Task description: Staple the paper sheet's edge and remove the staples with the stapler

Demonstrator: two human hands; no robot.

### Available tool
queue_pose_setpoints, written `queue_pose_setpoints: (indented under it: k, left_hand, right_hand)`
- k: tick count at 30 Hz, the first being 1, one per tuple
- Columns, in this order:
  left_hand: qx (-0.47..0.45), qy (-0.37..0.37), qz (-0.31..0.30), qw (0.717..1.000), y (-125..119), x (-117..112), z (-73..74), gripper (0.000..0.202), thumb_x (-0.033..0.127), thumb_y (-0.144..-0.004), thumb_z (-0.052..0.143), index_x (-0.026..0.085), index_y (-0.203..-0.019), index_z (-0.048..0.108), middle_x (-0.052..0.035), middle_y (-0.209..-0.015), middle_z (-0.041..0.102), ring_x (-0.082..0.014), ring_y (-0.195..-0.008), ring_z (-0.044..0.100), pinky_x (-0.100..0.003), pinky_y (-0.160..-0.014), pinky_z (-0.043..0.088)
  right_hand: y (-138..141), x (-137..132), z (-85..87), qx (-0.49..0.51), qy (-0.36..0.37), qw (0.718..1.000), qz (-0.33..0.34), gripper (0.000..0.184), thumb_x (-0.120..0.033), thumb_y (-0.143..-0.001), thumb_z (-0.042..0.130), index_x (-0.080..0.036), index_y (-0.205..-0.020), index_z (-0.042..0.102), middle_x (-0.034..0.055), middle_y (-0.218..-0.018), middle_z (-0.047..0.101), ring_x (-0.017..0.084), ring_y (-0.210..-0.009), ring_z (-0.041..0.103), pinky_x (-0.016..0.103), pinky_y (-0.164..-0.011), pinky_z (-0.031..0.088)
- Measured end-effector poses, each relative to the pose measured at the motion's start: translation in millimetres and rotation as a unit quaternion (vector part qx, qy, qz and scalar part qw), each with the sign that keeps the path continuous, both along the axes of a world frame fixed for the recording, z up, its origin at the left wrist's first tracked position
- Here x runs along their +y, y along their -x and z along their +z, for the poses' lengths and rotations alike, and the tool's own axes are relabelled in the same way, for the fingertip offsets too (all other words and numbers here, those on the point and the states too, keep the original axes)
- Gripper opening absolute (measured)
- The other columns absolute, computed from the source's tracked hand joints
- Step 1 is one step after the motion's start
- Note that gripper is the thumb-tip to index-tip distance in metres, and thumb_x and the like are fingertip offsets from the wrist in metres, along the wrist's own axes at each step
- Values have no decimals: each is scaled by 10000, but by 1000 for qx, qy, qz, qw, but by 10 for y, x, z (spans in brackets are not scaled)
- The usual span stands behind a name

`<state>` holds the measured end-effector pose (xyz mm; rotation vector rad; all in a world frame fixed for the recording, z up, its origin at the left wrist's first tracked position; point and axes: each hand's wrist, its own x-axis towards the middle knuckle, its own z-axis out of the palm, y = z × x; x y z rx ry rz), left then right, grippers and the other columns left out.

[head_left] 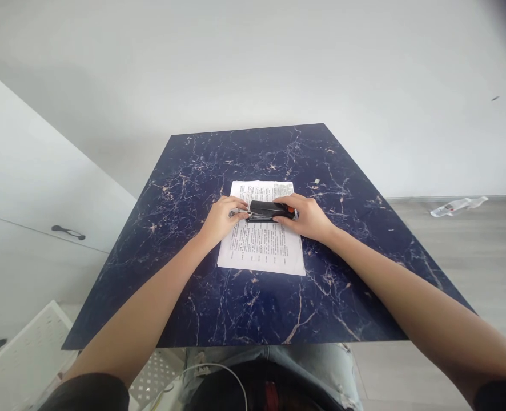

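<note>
Left hand point(224, 218): pinching the left end of the elongated black, orange-marked stapler point(262, 207)
Right hand point(308, 216): clasping its right end
White paper sheet point(259, 244): beneath; print too small to read

Likely home: marbled blue table point(244, 314), white handled cabinet point(30, 171).

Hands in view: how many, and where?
2. The left hand has its fingertips at the left end of the black stapler, above the printed paper; the right hand grips the stapler's right end. Some fingers are partly hidden.
</note>
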<state>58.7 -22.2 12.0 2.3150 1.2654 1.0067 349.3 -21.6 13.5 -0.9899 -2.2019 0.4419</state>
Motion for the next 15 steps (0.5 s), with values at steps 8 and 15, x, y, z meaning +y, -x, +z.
queue_pose_setpoints:
  k: [8, 15]
  left_hand:
    - [25, 24, 25, 999, 8, -44, 88, 88, 275, -849, 846, 252, -932, 826, -38, -1101, 815, -257, -1017, 688, -486, -958, 542]
    - [49, 73, 8, 996, 90, -42, 150, 185, 323, -850, 833, 263, -1026, 831, -59, -1155, 802, -274, -1075, 701, -509, -1027, 531]
  right_hand:
    - [-4, -19, 44, -25, -3, 1000, -3, 337, -351, -924, 691, -230, -1238, 710, 68, -989, 714, 228, -867, 652, 393, -799, 535]
    - [-6, -15, 37, -27, -10, 1000, -3, 338, -370, -931, 698, -226, -1237, 706, 70, -995, 723, 230, -861, 657, 396, -803, 542]
